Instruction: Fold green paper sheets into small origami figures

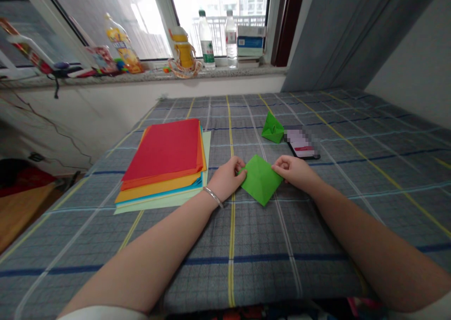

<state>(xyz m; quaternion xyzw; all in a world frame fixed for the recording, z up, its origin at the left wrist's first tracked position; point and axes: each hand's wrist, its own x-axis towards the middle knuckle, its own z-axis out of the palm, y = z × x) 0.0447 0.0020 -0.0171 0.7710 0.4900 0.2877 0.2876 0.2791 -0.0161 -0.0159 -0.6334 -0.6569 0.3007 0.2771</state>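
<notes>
A green folded paper (261, 181), shaped like a diamond with a crease down its middle, is held by its two side corners just over the checked cloth. My left hand (227, 176) pinches the left corner between thumb and fingers; a silver bangle circles that wrist. At the right corner, my right hand (294, 170) grips the paper in the same way. Beyond the hands stands a small green paper boat (273, 128), and beside it lies a phone (302, 143) with its screen lit and partly blurred out.
A stack of coloured paper (169, 153), red on top, lies left of my hands on the checked cloth (197, 282). Along the windowsill (151, 77) stand plastic bottles (206, 42), a yellow flask (183, 50) and boxes (251, 42). A grey curtain (327, 38) hangs at the right.
</notes>
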